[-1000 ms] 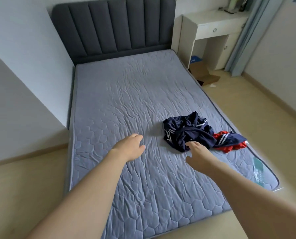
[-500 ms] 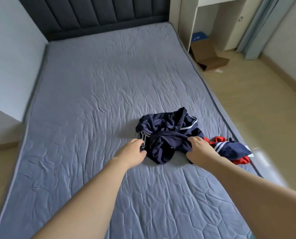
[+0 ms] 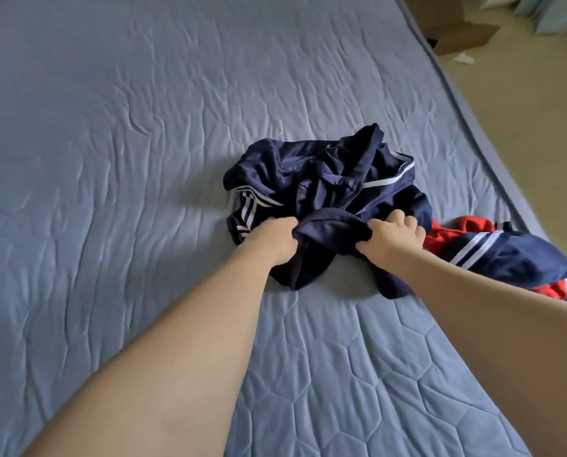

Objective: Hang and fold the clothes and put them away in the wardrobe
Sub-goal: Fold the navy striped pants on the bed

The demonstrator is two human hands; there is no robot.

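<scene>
A crumpled navy garment with white stripes (image 3: 325,183) lies in a heap on the grey quilted mattress (image 3: 127,143). My left hand (image 3: 270,240) grips its near left part, fingers curled into the cloth. My right hand (image 3: 391,237) grips the same garment a little to the right, fingers bent over a fold. A band of navy cloth is stretched between the two hands. To the right lies a red garment (image 3: 453,230), partly covered by another navy piece with white stripes (image 3: 519,258), close to the mattress's right edge.
The mattress spreads wide to the left and far side of the heap. Beyond its right edge runs a wooden floor (image 3: 539,110) with a brown cardboard box (image 3: 457,34) at the top right. Pale curtain hems (image 3: 546,14) hang in the corner.
The view has moved closer and tilted down. Both hands reached forward onto the navy heap and closed on it; before, they hovered above the mattress short of it.
</scene>
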